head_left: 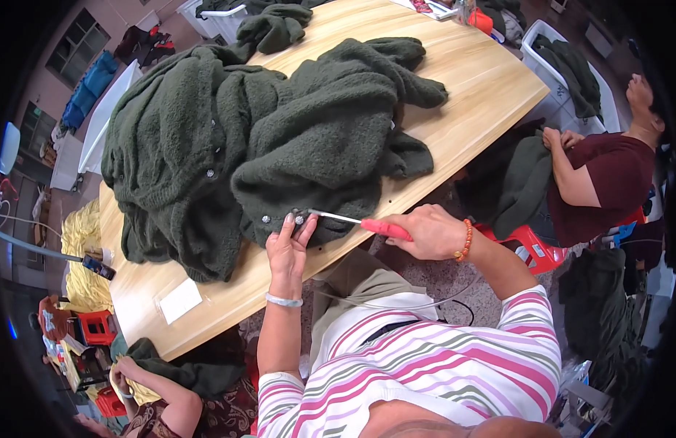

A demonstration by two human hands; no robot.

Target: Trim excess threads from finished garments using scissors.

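Note:
Dark green knit cardigans [316, 139] lie heaped on the wooden table in front of me. My left hand [288, 252] pinches the near edge of one, right by a shiny round button [299, 220]. Another such button [265, 219] sits just left of my fingers. My right hand [429, 232] is closed around the red handle of a tool [386, 228] with a slim metal shaft. The shaft points left, and its tip is at the knit beside my left fingertips. What the tip touches is too small to tell.
A white paper [180, 301] lies on the table [469, 139] near its left edge. A person [600, 168] at the right and another [170, 409] at the lower left handle dark green knitwear. White bins [546, 36] with garments stand beyond the table. A cord [443, 301] hangs below the edge.

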